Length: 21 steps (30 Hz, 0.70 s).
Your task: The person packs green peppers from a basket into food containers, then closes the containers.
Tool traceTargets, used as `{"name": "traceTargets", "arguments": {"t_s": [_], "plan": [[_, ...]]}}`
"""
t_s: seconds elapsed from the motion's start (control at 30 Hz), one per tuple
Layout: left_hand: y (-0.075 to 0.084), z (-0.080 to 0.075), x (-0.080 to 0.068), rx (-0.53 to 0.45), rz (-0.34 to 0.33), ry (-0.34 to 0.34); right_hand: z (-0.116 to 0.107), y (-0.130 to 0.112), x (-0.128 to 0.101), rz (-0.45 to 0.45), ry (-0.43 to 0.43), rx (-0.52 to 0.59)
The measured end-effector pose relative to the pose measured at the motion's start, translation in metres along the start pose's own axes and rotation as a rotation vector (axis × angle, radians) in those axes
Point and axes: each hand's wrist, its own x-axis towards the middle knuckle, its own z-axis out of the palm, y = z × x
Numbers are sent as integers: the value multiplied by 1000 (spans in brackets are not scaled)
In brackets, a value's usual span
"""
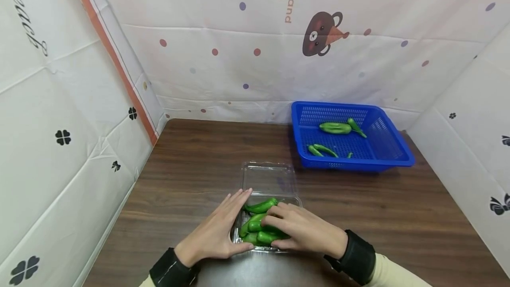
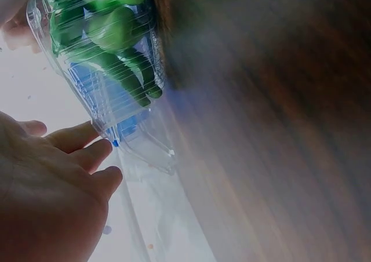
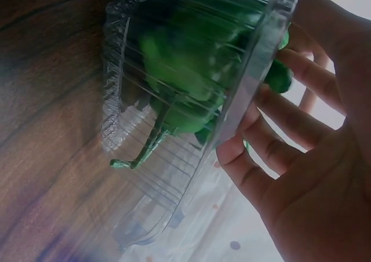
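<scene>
A clear plastic clamshell box (image 1: pixel 235 234) stands on the table with its lid (image 1: pixel 268 178) folded back, away from me. Several green peppers (image 1: pixel 260 206) lie inside it. My left hand (image 1: pixel 217 229) rests along the box's left side, fingers extended and thumb at the near left corner; in the left wrist view its fingertips (image 2: pixel 101 152) touch the rim. My right hand (image 1: pixel 307 229) reaches over the right rim, its relaxed fingers (image 3: pixel 290 114) on the peppers. Some peppers are hidden beneath that hand. Through the box wall, a pepper's curved stem (image 3: pixel 153 137) shows in the right wrist view.
A blue plastic basket (image 1: pixel 358 164) stands at the back right of the brown wood-grain table (image 1: pixel 199 158). Several green peppers (image 1: pixel 335 128) lie in it. White printed sheets (image 1: pixel 223 65) hang behind the table and along both sides.
</scene>
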Motion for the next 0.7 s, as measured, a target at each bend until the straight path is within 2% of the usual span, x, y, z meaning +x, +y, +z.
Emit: {"name": "traceTargets", "arguments": {"t_s": [0.2,0.7], "plan": [[-2,0,1,-1,6,4,1,2,-3,-1,22,-4],[-2,2,0,-6,3,3,3,3,-5,9,4,47]]}}
